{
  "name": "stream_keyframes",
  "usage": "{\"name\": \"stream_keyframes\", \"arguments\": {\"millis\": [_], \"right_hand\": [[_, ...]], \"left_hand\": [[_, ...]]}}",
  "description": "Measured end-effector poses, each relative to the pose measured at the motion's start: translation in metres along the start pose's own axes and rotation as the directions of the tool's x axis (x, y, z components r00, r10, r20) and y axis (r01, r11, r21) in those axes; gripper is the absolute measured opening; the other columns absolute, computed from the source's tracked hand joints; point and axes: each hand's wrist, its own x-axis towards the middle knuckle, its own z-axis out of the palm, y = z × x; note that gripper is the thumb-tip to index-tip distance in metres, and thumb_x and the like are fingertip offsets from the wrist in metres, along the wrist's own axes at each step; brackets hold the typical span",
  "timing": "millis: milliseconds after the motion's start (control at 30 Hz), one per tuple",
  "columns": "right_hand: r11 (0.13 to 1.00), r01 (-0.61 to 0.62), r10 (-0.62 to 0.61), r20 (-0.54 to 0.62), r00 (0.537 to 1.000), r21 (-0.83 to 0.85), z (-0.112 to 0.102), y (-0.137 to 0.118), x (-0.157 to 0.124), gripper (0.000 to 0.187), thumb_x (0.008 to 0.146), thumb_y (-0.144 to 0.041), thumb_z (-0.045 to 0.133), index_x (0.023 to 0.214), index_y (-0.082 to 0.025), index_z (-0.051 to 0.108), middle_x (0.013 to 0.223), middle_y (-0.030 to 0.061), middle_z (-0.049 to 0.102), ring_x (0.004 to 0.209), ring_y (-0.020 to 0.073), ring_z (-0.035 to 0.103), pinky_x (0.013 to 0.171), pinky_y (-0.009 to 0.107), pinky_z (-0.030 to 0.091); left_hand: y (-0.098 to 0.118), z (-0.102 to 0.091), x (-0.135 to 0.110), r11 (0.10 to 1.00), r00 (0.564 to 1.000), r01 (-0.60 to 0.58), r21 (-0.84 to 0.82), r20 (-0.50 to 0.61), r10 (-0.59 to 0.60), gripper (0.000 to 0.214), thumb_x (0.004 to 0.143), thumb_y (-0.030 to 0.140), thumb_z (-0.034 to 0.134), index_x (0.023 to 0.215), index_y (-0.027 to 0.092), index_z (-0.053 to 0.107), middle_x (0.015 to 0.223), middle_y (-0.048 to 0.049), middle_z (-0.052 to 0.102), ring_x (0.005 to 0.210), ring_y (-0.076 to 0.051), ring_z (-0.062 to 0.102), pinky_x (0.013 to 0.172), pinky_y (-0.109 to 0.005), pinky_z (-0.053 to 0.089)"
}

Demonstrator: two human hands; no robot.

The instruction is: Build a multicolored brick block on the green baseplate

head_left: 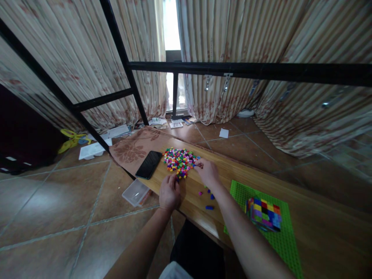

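Note:
A heap of small coloured bricks (178,159) lies on the wooden table (319,224). My left hand (169,192) rests at the near edge of the heap, fingers curled, with a purple brick at its fingertips. My right hand (207,171) reaches into the right side of the heap, fingers pinched among the bricks. A few loose bricks (209,197) lie between my arms. To the right, a green baseplate (285,242) carries a multicoloured block of stacked bricks (264,214).
A black phone (148,164) lies left of the heap, beside a brown patterned cloth (130,149). A clear plastic box (135,192) sits on the tiled floor below. Black metal bars (232,69) and curtains stand behind. Papers litter the floor.

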Motion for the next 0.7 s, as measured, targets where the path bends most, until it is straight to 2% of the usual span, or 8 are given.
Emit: {"name": "stream_keyframes", "arguments": {"millis": [100, 267, 533, 700], "right_hand": [[0.99, -0.042, 0.06, -0.132, 0.989, 0.133, -0.013, 0.026, -0.034, 0.015, 0.082, -0.023, 0.058, 0.087, -0.023, 0.072, 0.09, 0.0019, 0.074, 0.08, 0.0157, 0.067, 0.074, 0.026, 0.047], [0.994, -0.111, 0.113, -0.206, 0.972, 0.024, -0.028, 0.053, -0.078, 0.016, 0.082, -0.02, 0.056, 0.088, -0.021, 0.071, 0.09, 0.0046, 0.074, 0.085, 0.0182, 0.067, 0.077, 0.028, 0.047], [0.966, -0.188, 0.165, -0.136, 0.977, -0.177, -0.022, 0.055, -0.099, 0.016, 0.085, -0.017, 0.054, 0.087, -0.021, 0.07, 0.092, 0.004, 0.072, 0.082, 0.017, 0.066, 0.072, 0.026, 0.042], [0.964, -0.198, 0.187, -0.076, 0.979, -0.175, -0.019, 0.052, -0.107, 0.021, 0.09, -0.028, 0.051, 0.087, -0.023, 0.071, 0.084, 0.0026, 0.073, 0.075, 0.016, 0.066, 0.065, 0.025, 0.038]], "left_hand": [[0.0, 0.0, 0.0, 1.0, 1.0, 0.005, -0.002, 0.012, -0.005, 0.033, 0.086, 0.018, 0.048, 0.116, 0.02, 0.061, 0.106, -0.0077, 0.063, 0.1, -0.021, 0.06, 0.092, -0.035, 0.049], [0.002, -0.002, 0.001, 1.0, 1.0, 0.017, -0.002, 0.02, -0.017, 0.032, 0.087, 0.02, 0.047, 0.116, 0.019, 0.061, 0.106, -0.0086, 0.063, 0.101, -0.022, 0.06, 0.091, -0.036, 0.049], [0.006, -0.005, 0.003, 1.0, 0.999, 0.019, -0.001, 0.041, -0.019, 0.033, 0.086, 0.019, 0.045, 0.115, 0.019, 0.061, 0.108, -0.009, 0.063, 0.101, -0.023, 0.06, 0.091, -0.038, 0.049], [0.007, -0.006, 0.003, 1.0, 0.999, 0.019, 0.003, 0.038, -0.019, 0.033, 0.086, 0.019, 0.046, 0.115, 0.02, 0.061, 0.106, -0.0089, 0.063, 0.1, -0.023, 0.06, 0.091, -0.038, 0.049]]}}
